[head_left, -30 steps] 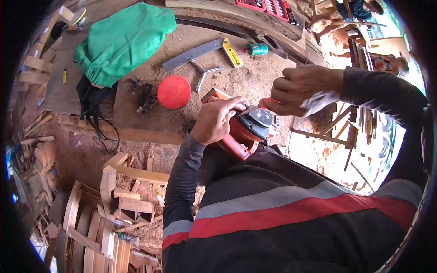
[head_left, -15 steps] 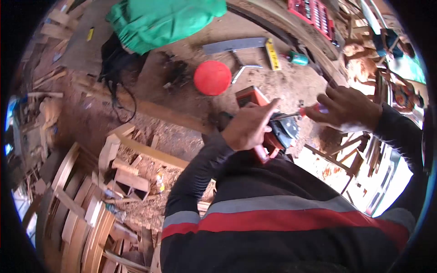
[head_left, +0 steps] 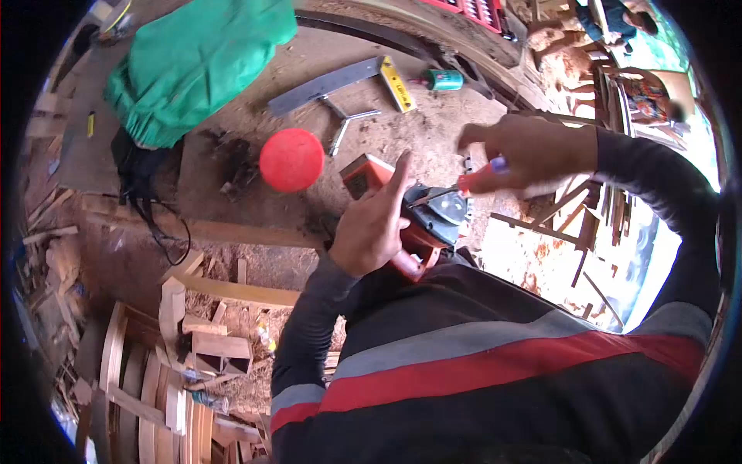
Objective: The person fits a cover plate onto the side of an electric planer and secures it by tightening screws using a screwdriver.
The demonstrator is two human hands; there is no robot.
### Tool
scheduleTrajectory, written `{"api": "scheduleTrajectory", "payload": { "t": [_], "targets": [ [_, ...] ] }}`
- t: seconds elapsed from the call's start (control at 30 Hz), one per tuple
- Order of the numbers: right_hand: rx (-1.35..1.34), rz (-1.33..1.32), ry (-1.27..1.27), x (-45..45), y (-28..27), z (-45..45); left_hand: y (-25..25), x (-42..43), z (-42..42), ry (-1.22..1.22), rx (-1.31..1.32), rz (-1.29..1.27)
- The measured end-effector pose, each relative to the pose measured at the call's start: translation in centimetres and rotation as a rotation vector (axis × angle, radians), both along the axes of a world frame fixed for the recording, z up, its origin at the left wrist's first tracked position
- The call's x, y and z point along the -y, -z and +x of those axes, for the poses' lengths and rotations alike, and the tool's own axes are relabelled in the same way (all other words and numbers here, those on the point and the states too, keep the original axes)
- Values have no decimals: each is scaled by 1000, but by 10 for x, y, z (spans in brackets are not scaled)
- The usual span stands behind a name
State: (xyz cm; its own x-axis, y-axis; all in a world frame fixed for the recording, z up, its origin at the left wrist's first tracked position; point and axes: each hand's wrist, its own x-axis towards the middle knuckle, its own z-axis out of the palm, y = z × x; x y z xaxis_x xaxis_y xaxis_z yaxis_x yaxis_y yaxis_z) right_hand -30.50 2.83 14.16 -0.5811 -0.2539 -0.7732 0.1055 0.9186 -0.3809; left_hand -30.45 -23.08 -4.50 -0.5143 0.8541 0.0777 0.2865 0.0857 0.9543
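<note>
A red power tool with a dark round part (head_left: 437, 216) lies against my body at the bench edge. My left hand (head_left: 371, 228) rests on the tool with its fingers stretched out. On the other side, my right hand (head_left: 529, 155) holds a screwdriver by its red and clear handle (head_left: 478, 176); the fingers are slightly blurred. Its thin shaft reaches across the dark part. Beyond the tool lie a red disc (head_left: 291, 159), a Y-shaped wrench (head_left: 344, 124), a square with a yellow handle (head_left: 397, 85) and a green-handled screwdriver (head_left: 444, 80).
A green cloth bag (head_left: 197, 66) with black straps covers the bench's far left. A red socket case (head_left: 483, 11) sits at the top. Wood pieces (head_left: 220, 348) are piled on the floor at lower left. Two people (head_left: 618, 23) are at the upper right.
The view swung right, then back left. My left fingers, earlier bent at the dark part, now stretch upward. My right hand has loosened and shifted its fingers around the screwdriver handle.
</note>
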Motion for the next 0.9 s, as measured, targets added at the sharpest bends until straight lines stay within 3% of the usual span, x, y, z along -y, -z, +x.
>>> {"api": "scheduleTrajectory", "payload": {
  "t": [0.03, 0.07, 0.1, 0.17, 0.23, 0.37, 0.43, 0.47, 0.5, 0.57, 0.63, 0.77, 0.83, 0.9],
  "targets": [
    [-393, -25, -475, 0, 1, 4, 0, 0, -1, 14, 17, -8],
    [-598, 34, -892, -4, -3, 4, -1, 0, 0, -1, 57, 23],
    [-597, 29, -879, -3, -7, 4, -1, 1, 1, 10, 60, 16],
    [-616, 94, -1228, -3, -10, 6, -3, -2, 0, -4, 15, -55],
    [-656, 121, -1229, -3, -7, 6, -7, -6, 0, -2, 50, -124],
    [-648, 23, -1018, -8, 2, 3, -3, -8, 5, -68, 22, -69],
    [-560, -127, -646, -7, 8, 5, -6, -9, 5, -81, 13, -88],
    [-381, -135, -290, -6, 15, 10, -6, -10, 5, -65, 14, -84],
    [175, -21, 335, 2, 15, -3, -7, -10, 5, -70, 16, -92],
    [650, 100, 594, -1, 10, -24, -9, -11, 4, -45, 6, -84],
    [664, 100, 678, -1, 4, -14, -8, -11, 4, -63, -18, -73],
    [506, -35, 568, -26, 0, 20, -11, -8, 3, -35, -8, -68],
    [325, -297, 518, -58, -2, 44, -12, -1, 14, -61, -31, -96],
    [159, -232, 576, -84, 7, 85, -16, 6, 25, -97, 18, -141]
  ]
}}
